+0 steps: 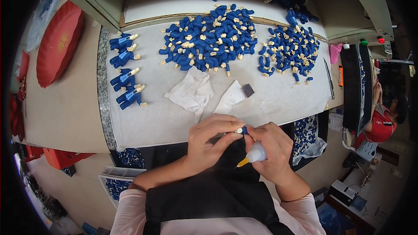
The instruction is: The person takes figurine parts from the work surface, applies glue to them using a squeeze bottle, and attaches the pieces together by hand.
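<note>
My left hand (211, 139) is closed, pinching a small blue figurine part (244, 131) with a whitish end in front of my chest. The fingertips of my right hand (275, 150) meet the same part from the other side. Tucked in the right hand is a translucent squeeze bottle (257, 151), its yellow nozzle with a thin needle tip pointing down and left. Just beyond the hands lie a crumpled white cloth (191, 88) and a folded white cloth (230, 97) with a small dark block (248, 90) against it.
Blue figurine arms with cream hands form a large pile (209, 39) and a smaller pile (291, 52). Several assembled blue figurine bodies (125, 80) line the left edge. A red scalloped tray (58, 43) stands left; tweezers (328, 80) lie right. Another person (381, 119) sits far right.
</note>
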A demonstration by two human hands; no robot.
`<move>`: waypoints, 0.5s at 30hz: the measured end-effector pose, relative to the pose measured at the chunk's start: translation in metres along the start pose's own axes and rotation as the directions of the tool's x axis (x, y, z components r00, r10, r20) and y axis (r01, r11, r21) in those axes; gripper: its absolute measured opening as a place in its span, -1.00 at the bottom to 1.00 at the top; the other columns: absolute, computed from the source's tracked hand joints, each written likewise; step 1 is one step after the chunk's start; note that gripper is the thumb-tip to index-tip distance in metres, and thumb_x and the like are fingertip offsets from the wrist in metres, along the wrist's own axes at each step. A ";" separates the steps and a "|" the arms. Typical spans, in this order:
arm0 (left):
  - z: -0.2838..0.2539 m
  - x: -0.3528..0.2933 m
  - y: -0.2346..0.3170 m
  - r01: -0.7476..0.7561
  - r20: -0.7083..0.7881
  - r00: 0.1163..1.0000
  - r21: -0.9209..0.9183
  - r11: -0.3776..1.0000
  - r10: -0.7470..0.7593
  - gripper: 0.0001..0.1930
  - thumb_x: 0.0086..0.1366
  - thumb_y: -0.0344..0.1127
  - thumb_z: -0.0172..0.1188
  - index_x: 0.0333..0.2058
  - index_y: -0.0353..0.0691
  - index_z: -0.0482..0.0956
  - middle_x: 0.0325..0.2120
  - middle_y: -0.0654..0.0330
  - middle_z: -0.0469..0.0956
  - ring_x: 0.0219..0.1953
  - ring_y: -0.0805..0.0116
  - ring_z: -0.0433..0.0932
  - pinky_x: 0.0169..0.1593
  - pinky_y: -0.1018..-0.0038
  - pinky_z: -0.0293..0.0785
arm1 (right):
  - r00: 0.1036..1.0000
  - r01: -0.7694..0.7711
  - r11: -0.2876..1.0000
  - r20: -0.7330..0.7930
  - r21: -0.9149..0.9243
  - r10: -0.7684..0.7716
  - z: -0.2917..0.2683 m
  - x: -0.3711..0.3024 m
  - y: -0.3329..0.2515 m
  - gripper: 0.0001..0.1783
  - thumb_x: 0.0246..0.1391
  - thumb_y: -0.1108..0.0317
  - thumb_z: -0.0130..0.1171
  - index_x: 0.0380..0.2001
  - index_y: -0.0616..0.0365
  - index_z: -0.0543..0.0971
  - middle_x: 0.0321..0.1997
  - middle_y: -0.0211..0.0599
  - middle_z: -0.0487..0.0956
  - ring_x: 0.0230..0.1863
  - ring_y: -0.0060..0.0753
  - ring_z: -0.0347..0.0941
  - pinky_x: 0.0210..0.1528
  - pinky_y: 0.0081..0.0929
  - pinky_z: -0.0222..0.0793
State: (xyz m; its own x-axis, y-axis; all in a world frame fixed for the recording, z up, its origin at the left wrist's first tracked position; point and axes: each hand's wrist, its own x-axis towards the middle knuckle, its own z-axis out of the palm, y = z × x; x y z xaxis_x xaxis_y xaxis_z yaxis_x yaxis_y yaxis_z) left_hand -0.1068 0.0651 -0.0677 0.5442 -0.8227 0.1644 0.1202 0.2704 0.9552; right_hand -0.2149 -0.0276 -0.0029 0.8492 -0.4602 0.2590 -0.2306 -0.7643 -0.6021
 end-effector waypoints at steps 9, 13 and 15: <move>-0.001 0.000 0.001 0.019 -0.003 1.000 0.004 1.000 -0.019 -0.80 -0.04 -0.55 0.17 -0.36 -0.33 0.50 -0.39 0.09 0.49 -0.34 0.33 0.48 -0.30 0.56 0.41 | 1.000 0.021 1.000 0.000 -0.004 -0.021 0.001 0.003 0.001 -0.73 -0.39 0.64 0.16 -0.46 0.30 0.41 -0.65 -0.23 0.38 -0.65 -0.28 0.29 -0.63 -0.49 0.19; -0.001 0.001 0.001 0.017 0.006 1.000 0.000 1.000 -0.017 -0.80 -0.04 -0.56 0.17 -0.35 -0.33 0.50 -0.39 0.09 0.49 -0.34 0.33 0.48 -0.30 0.56 0.41 | 1.000 0.020 1.000 0.007 0.000 -0.020 0.001 0.003 0.001 -0.72 -0.39 0.64 0.16 -0.45 0.30 0.41 -0.66 -0.23 0.37 -0.65 -0.29 0.28 -0.63 -0.49 0.18; -0.002 0.001 0.001 0.028 0.015 1.000 -0.006 1.000 -0.027 -0.80 -0.04 -0.56 0.17 -0.35 -0.33 0.49 -0.38 0.09 0.48 -0.34 0.33 0.48 -0.30 0.56 0.41 | 1.000 0.017 1.000 0.007 0.003 -0.017 0.001 0.003 0.001 -0.72 -0.40 0.64 0.16 -0.45 0.30 0.41 -0.66 -0.23 0.37 -0.66 -0.29 0.28 -0.64 -0.49 0.18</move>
State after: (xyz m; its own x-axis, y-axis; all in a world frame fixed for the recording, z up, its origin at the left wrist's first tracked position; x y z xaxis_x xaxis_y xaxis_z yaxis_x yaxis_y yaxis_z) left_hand -0.1043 0.0655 -0.0667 0.5286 -0.8370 0.1416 0.1399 0.2505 0.9580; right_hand -0.2122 -0.0296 -0.0033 0.8563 -0.4437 0.2642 -0.2142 -0.7707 -0.6001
